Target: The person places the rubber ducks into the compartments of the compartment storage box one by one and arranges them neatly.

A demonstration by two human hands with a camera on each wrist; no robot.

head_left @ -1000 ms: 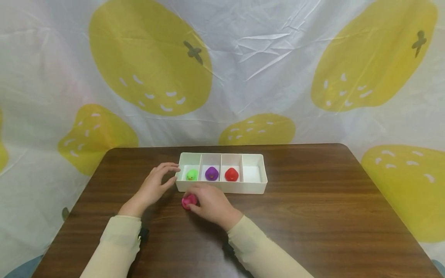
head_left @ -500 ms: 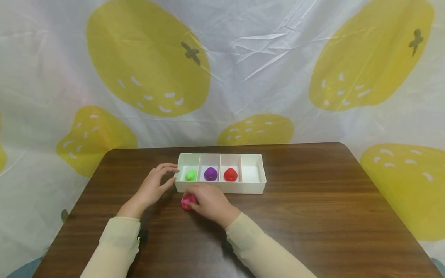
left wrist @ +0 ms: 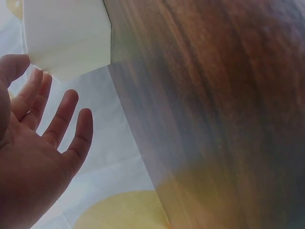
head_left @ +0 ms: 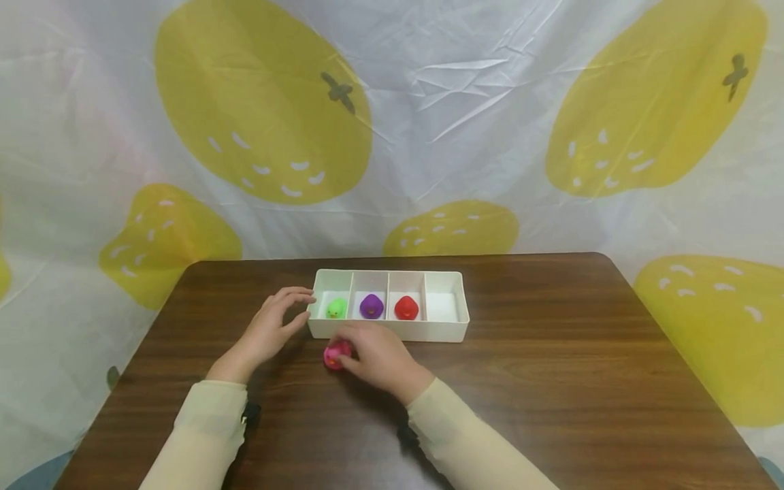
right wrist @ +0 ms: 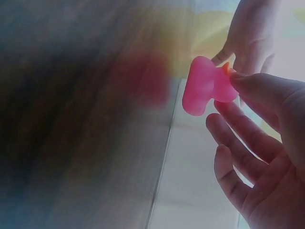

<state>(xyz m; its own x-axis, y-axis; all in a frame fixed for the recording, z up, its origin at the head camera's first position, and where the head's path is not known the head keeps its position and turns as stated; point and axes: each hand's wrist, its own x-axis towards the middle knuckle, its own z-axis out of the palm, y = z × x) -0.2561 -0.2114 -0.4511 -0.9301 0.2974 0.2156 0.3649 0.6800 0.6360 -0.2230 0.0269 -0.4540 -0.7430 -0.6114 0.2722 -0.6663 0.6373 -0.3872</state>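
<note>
My right hand (head_left: pixel 375 354) pinches a pink rubber duck (right wrist: pixel 202 86) by its head, between thumb and fingertips. In the head view the duck is just in front of a white tray (head_left: pixel 422 331), near its left end. The right wrist view shows the duck's blurred reflection on the table, apart from it. My left hand (head_left: pixel 269 330) is at the tray's left end, fingers loosely spread and fingertips at the wall. Inside the tray, from left to right, sit a green duck (head_left: pixel 336 308), a purple duck (head_left: pixel 371 306) and a red duck (head_left: pixel 407 307), each in its own compartment.
The tray's rightmost compartment (head_left: pixel 444 307) holds no duck. Under everything lies a dark wooden table (head_left: pixel 551 367) with rounded far corners. Behind it hangs a white cloth (head_left: pixel 453 150) printed with yellow fruit.
The pink duck has turned so that its orange beak shows, and it has shifted slightly right with my right hand. My left hand stays at the tray's end.
</note>
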